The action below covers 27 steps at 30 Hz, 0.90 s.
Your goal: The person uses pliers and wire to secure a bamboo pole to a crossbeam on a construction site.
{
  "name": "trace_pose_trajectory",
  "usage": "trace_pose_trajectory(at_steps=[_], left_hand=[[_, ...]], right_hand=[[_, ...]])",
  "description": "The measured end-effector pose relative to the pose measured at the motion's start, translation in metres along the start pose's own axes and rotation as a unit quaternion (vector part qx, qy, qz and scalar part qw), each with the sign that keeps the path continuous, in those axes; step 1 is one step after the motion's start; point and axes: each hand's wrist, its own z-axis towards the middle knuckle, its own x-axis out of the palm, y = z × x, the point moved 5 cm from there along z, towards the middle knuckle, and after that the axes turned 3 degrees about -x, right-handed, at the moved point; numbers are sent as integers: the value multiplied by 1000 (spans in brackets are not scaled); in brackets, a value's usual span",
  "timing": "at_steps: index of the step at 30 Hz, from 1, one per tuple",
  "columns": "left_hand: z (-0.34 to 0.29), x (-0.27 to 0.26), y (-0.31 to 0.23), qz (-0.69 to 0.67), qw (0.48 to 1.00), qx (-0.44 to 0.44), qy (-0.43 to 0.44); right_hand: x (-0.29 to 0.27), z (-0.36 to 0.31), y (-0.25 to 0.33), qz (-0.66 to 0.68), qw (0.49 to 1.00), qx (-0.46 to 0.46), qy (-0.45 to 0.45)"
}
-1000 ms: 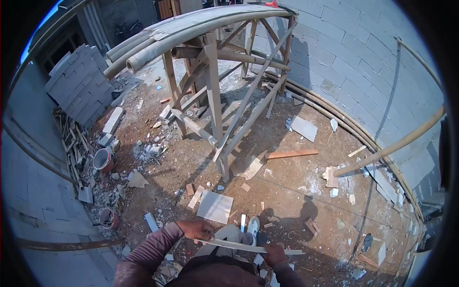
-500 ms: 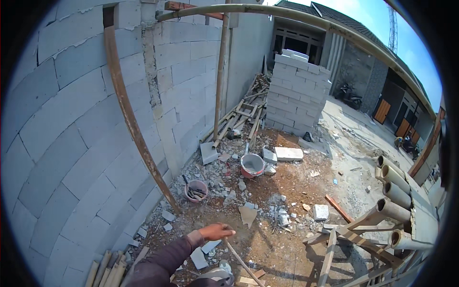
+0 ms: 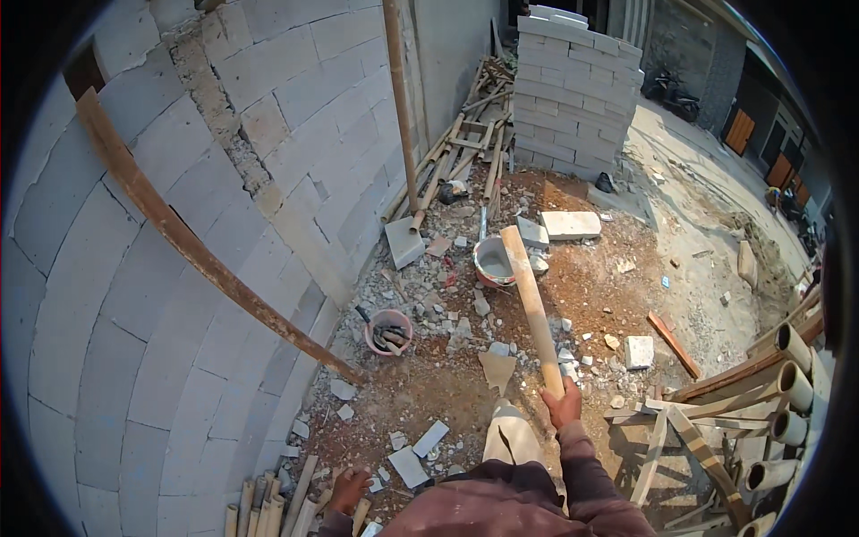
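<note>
My right hand (image 3: 563, 404) is closed around a pale tan bamboo pole (image 3: 534, 309). The pole slants up and away from me, its far end beside a red bucket with a grey inside (image 3: 495, 262). At the lower left, my left hand (image 3: 351, 488) hangs low with its fingers loosely apart, and no object shows in it. Close to that hand lie short bamboo pieces (image 3: 262, 506) against the wall foot. A pink bucket (image 3: 389, 332) holding hand tools stands further ahead on the rubble.
A pale block wall (image 3: 197, 304) runs along the left, with a long brown plank (image 3: 206, 255) leaning on it. A block stack (image 3: 575, 98) rises ahead. At right stands a wooden frame (image 3: 658, 447) beside bamboo tubes (image 3: 792, 385). Broken blocks (image 3: 639, 352) litter the ground.
My right hand has come into view gripping the bamboo pole. My left hand has drawn back down and left, away from the thin stick beside it. The view has tipped downward.
</note>
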Motion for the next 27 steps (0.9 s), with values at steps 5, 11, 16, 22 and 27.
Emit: trace_pose_trajectory(at_steps=[5, 11, 16, 22, 27], left_hand=[[53, 23, 9, -106, 993, -47, -26], [140, 89, -122, 134, 989, -16, -53], [197, 142, -266, 92, 983, 158, -7], [247, 171, -363, 22, 978, 202, 41], [281, 176, -423, 60, 984, 162, 53]], right_hand=[[43, 91, -28, -7, 997, -76, -1], [103, 215, -17, 112, 987, -108, 26], [139, 343, 93, 207, 965, -127, 97], [136, 473, 262, 283, 909, -283, 115], [135, 560, 380, 250, 870, -421, 65]])
